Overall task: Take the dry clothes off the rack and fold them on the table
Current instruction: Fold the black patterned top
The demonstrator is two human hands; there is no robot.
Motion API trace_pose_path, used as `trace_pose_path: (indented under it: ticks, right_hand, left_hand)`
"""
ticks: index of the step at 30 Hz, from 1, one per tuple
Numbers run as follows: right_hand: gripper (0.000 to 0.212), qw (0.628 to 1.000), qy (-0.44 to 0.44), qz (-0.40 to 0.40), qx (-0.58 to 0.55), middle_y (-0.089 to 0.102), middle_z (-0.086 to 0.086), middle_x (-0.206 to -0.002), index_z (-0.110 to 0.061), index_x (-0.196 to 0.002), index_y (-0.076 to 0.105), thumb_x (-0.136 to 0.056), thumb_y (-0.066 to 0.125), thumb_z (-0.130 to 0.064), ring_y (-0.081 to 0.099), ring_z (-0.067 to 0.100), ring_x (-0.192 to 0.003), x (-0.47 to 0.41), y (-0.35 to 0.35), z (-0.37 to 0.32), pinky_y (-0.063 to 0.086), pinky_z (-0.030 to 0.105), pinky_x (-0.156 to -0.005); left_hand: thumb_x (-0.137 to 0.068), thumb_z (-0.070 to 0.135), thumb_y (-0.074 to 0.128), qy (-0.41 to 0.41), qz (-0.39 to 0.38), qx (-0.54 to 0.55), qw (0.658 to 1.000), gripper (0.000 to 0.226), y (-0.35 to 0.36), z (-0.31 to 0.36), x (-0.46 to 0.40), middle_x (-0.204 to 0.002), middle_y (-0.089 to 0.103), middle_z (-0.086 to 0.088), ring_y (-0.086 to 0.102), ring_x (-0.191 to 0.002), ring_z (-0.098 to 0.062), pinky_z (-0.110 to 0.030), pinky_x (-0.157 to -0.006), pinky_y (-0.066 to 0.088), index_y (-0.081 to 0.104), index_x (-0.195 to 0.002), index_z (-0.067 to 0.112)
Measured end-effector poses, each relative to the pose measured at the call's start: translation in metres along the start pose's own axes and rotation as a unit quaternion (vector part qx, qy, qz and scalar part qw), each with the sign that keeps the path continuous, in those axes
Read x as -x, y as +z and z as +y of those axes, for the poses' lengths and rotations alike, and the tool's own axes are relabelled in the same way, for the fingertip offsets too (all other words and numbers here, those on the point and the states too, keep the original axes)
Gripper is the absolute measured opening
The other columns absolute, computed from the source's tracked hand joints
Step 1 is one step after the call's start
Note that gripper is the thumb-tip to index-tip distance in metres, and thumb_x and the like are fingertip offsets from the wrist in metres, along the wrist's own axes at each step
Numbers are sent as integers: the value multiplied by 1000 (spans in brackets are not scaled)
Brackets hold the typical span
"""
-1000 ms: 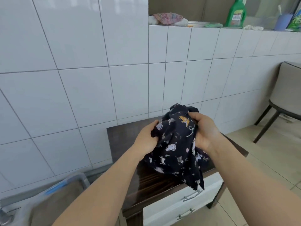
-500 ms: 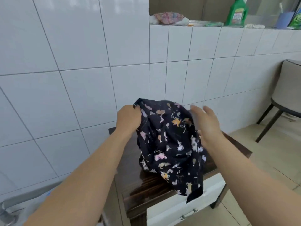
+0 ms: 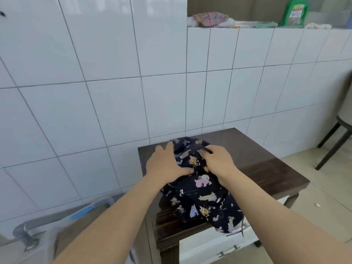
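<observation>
Fingers of the left hand lie spread and fairly flat on a dark animal-print garment, while the right hand curls its fingers into a fold near the top. The garment sits crumpled on the dark wooden desk, centre of frame, its lower edge hanging over the front. To fold it well, it probably needs spreading flat and smoothing first.

Soft printed cloth garment, glossy dk wood table

A home laundry corner: white tiled wall, detergent bottle on the far ledge, tiled floor.
</observation>
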State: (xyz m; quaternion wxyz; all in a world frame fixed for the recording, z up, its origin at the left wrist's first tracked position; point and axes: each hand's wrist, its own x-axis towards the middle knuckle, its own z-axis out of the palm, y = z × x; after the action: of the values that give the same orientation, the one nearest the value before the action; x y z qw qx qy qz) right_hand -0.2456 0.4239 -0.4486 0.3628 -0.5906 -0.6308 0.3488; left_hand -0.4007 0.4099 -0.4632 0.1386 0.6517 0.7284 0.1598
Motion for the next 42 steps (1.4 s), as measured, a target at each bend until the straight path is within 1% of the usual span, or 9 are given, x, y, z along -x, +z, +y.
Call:
trace_pose_path:
  ticks: [5, 9, 17, 21, 24, 28, 34, 37, 42]
  right_hand:
    - [34, 996, -38, 73, -32, 66, 13, -91, -1, -93, 61, -100, 43, -29, 60, 27, -88, 0, -3, 3, 47, 43, -83]
    - [30, 991, 6, 84, -108, 68, 14, -92, -3, -93, 65, -100, 45, -24, 63, 29, -90, -3, -7, 11, 50, 44, -85]
    - [24, 902, 101, 69, -414, 65, 8, -75, -9, -78, 62, -98, 51, -14, 61, 19, -68, -8, -16, 0, 51, 30, -67]
    - [23, 904, 105, 79, -407, 66, 7, -83, -9, -84, 62, -99, 49, -20, 62, 21, -81, -7, -11, 4, 51, 35, -79]
    - [23, 964, 10, 79, -253, 63, -3, -101, -20, -112, 58, -92, 61, -30, 60, 16, -98, 1, -11, 12, 47, 31, -87]
    - [100, 987, -140, -46, 60, 42, 1, -134, -36, -149, 18, -72, 82, -30, 42, 16, -123, 17, 0, 32, 35, 28, -101]
    - [48, 918, -99, -42, 382, 45, 11, -132, -12, -136, 37, -90, 49, -3, 54, 35, -112, 12, 11, 59, 49, 40, -88]
    - [28, 930, -71, 51, 357, 51, 15, -117, -9, -119, 43, -92, 42, -3, 56, 37, -102, 2, -6, 53, 41, 36, -74]
    - [38, 976, -33, 122, 180, 52, 10, -121, -12, -125, 50, -89, 52, -3, 54, 24, -97, -13, -17, 30, 38, 29, -76]
  left_hand:
    - [-70, 27, 80, 83, 233, -215, 945, 96, 16, 8, 12, -147, 25, -19, 28, -132, -35, -49, -106, 27, 24, -146, 8]
    - [-71, 6, 72, 402, 175, -119, 891, 15, 21, 22, 18, -81, 60, -5, 58, -75, -25, -30, -64, 44, 64, -83, 8]
    - [-86, 24, 63, 122, 37, -121, 984, 40, 42, 30, 12, -119, 54, -5, 56, -108, -26, -36, -81, 46, 53, -123, 13]
    - [-89, 11, 49, 79, 74, -108, 988, 27, 43, 26, 8, -67, 45, 5, 56, -83, -24, -30, -68, 34, 44, -65, 22]
    - [-82, 14, 59, 61, 25, -38, 997, 34, 32, 23, 2, -61, 49, 2, 56, -74, -23, -30, -63, 40, 41, -53, 18]
    - [-73, 14, 72, 36, -32, 47, 998, 13, -1, 25, -6, -78, 68, -9, 63, -80, -22, -31, -72, 47, 69, -72, 2]
    - [-79, 6, 73, 27, 2, 218, 976, 12, -55, 13, -2, -66, 67, 14, 63, -67, -9, -18, -61, 47, 68, -68, 10]
    - [-84, 11, 72, 38, 76, 468, 880, 19, -73, 6, -1, -64, 65, 7, 55, -61, -9, -25, -71, 45, 62, -67, 13]
    - [-90, 21, 60, 35, -10, -37, 999, 25, -52, -2, -4, -72, 59, -1, 54, -71, -21, -28, -67, 43, 57, -67, 13]
